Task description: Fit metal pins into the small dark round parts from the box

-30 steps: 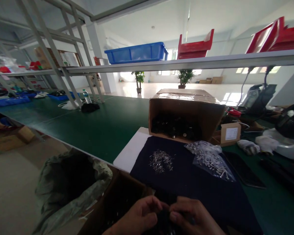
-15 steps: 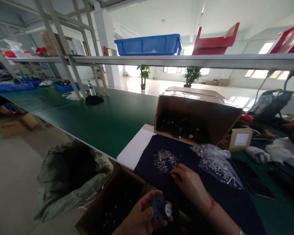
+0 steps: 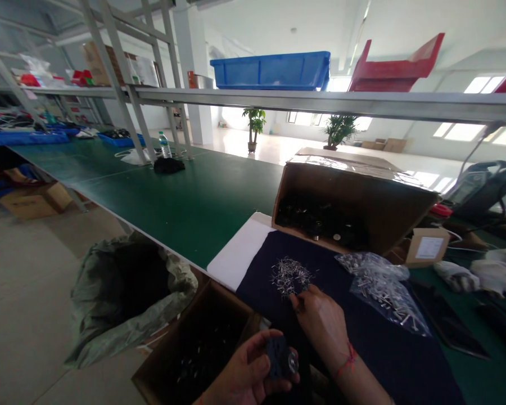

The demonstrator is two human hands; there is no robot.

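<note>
My left hand [image 3: 253, 368] is closed around a small black block-shaped part [image 3: 277, 357] with a round silver metal disc on its right side. It holds the part low, above the dark space in front of the table edge. At the near edge of a loose pile of thin silver screw-like pins [image 3: 287, 274], my right hand [image 3: 320, 315] has thumb and fingers pinched together. Whatever is between those fingertips is too small to make out. The pile lies on a dark blue cloth [image 3: 259, 281], and a clear plastic bag of similar metal pieces [image 3: 383, 292] lies right of it.
An open carton [image 3: 405, 208] with black parts lies on its side behind the pile. Below the table edge stand another carton [image 3: 152, 377] and a green sack [image 3: 93, 304]. A shelf [image 3: 244, 98] with blue and red bins crosses above the green table [image 3: 185, 208].
My right hand has moved slightly left and inward along the near edge of the pile. The left hand still holds the black part, its disc turned farther aside. The view has shifted slightly.
</note>
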